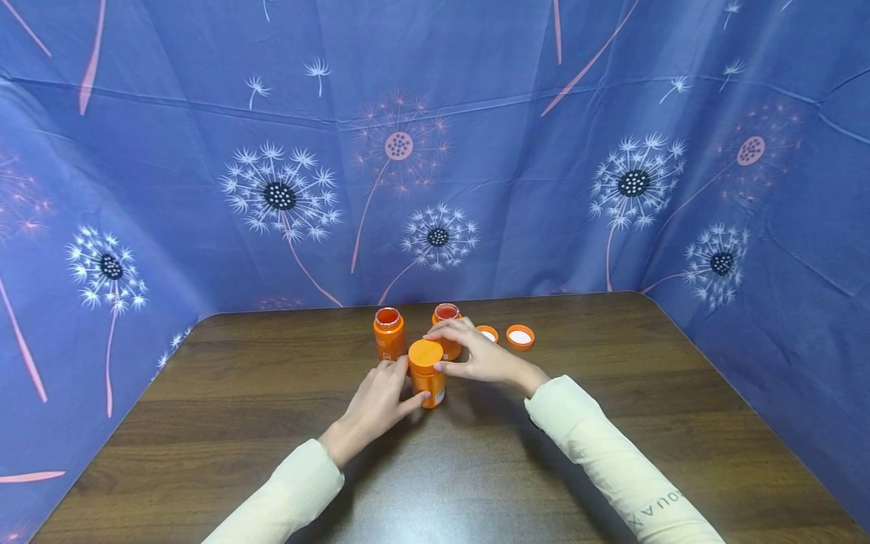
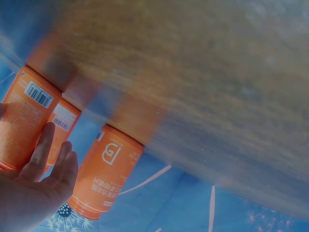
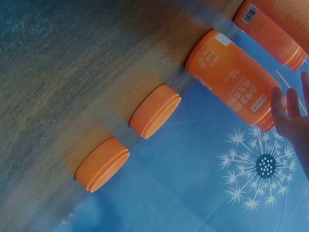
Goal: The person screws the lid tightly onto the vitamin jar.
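An orange bottle with its orange cap on stands upright on the table between both hands. My left hand holds its body from the left, thumb across the front and fingers toward the far side. From the right, my right hand grips the cap, its thumb at the near edge and fingers reaching over the far edge. Two uncapped orange bottles stand just behind: one at the left, one partly hidden by the right hand. Labels and a barcode show on the held bottle in the left wrist view.
Two loose orange caps lie white inside up on the brown wooden table, right of the bottles: one farther right, one partly behind the right hand. A blue dandelion-print cloth hangs behind the table and at both sides.
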`<control>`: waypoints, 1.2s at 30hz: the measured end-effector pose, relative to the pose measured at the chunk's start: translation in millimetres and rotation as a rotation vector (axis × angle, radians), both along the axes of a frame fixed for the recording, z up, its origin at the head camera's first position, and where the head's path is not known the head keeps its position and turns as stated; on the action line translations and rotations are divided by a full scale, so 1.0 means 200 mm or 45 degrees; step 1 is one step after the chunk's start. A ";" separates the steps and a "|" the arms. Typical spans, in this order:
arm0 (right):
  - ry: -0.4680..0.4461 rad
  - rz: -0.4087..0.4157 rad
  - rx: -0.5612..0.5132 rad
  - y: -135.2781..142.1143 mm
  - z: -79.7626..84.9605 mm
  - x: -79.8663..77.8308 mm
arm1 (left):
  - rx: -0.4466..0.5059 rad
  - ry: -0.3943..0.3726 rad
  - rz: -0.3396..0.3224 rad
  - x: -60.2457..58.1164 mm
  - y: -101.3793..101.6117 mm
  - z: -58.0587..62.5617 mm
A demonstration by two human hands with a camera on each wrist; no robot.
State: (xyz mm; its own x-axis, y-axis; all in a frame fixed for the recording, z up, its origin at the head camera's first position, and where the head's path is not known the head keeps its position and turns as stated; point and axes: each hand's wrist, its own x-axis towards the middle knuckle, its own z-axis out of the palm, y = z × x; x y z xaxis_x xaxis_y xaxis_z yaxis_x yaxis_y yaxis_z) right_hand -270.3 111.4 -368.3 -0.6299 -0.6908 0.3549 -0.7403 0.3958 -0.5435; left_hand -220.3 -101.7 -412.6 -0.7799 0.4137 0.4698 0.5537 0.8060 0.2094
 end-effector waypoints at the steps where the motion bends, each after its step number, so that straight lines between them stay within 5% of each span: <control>1: 0.002 -0.013 -0.007 0.00 0.00 0.00 | 0.002 -0.002 -0.002 0.00 0.00 0.00; 21: 0.018 -0.219 -0.018 -0.05 -0.03 0.02 | 0.003 -0.010 -0.016 -0.01 -0.01 0.00; 36: -0.050 0.019 0.056 0.00 0.01 0.00 | 0.006 -0.026 -0.006 0.00 -0.01 0.00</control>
State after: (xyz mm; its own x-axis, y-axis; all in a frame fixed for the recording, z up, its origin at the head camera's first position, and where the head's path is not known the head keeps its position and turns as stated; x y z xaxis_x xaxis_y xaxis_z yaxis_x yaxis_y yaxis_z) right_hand -269.9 110.7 -365.9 -0.6326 -0.7145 0.2990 -0.7244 0.4092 -0.5548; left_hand -221.1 -103.2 -412.5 -0.7874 0.4153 0.4556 0.5531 0.8023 0.2246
